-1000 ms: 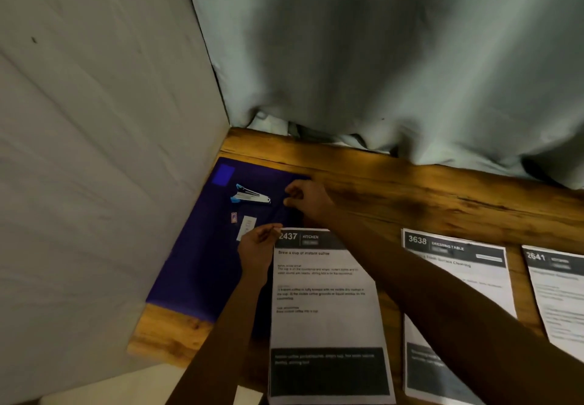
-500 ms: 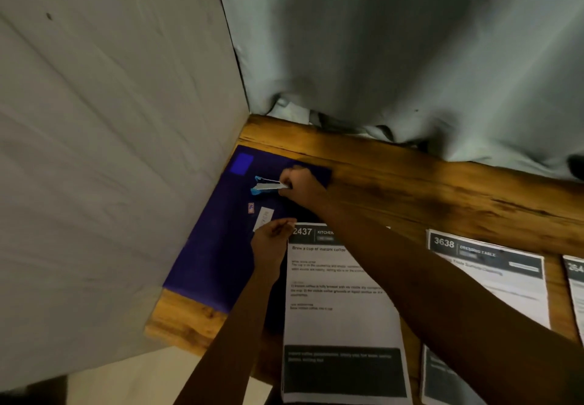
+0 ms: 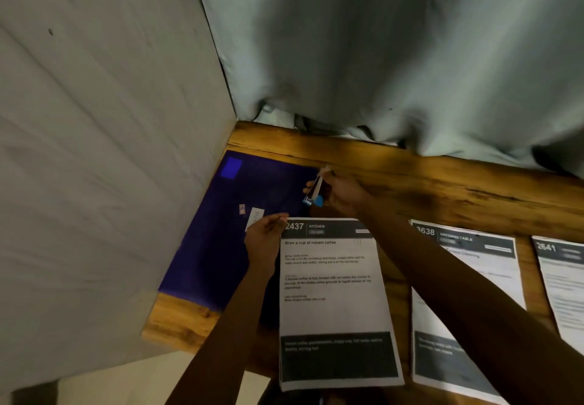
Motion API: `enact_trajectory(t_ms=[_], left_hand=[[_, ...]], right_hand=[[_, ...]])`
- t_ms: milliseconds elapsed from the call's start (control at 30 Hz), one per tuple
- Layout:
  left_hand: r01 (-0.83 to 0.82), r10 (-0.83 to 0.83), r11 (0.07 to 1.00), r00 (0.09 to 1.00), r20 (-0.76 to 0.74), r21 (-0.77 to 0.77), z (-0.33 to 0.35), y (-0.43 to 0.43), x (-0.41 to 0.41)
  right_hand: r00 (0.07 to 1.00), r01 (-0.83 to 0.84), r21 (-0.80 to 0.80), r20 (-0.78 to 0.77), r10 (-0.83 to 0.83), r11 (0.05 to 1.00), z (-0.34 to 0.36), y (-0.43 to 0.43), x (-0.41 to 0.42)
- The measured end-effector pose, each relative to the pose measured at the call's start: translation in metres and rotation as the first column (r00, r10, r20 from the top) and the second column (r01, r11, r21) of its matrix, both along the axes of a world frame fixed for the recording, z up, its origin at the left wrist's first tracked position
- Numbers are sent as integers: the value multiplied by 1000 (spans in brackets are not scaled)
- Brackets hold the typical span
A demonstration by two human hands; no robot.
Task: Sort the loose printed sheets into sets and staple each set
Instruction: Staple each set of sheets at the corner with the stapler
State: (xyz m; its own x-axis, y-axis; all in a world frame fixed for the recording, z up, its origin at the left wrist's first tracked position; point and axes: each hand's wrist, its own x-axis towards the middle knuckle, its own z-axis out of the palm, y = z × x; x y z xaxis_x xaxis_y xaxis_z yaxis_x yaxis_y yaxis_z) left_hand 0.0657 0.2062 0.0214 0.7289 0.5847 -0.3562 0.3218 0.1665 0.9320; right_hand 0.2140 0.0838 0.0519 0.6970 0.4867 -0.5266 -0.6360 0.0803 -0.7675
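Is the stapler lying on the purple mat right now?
No. The right hand grips the stapler, tilted up off the mat.

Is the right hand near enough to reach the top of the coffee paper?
Probably yes. The right hand, holding the stapler, is just beyond the top edge of the coffee paper, with nothing between.

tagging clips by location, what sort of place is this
Likely a makeshift paperwork desk in a room corner: a wooden table against a pale wall and a curtain, printed sheets laid in a row, a stapler in the right hand.
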Motion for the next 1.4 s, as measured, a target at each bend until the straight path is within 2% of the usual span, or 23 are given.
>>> enact_trajectory(t_ms=[133,333,700,1100,1267,1400], left_hand=[[14,-16,999,999,31,52,5,-4,2],[18,-22,985,1000,19,169,8,-9,5],[16,-11,982,1000,-29,191,14,-14,10],[54,-53,990,999,-9,128,27,-16,4],[141,-136,970,990,-39,196,22,-18,2],[121,-115,974,992,-43,194,20,-21,4]], right_hand=[[999,-22,-59,43,24,998,4,8,-8],[969,-115,-169,197,148,979,3,14,-20],[925,-143,-281,303,229,949,2,16,-33],[929,-127,-251,308,204,959,6,14,-35],[951,-97,-223,268,157,970,4,11,-38],[960,-68,-214,253,123,975,-1,12,-41]])
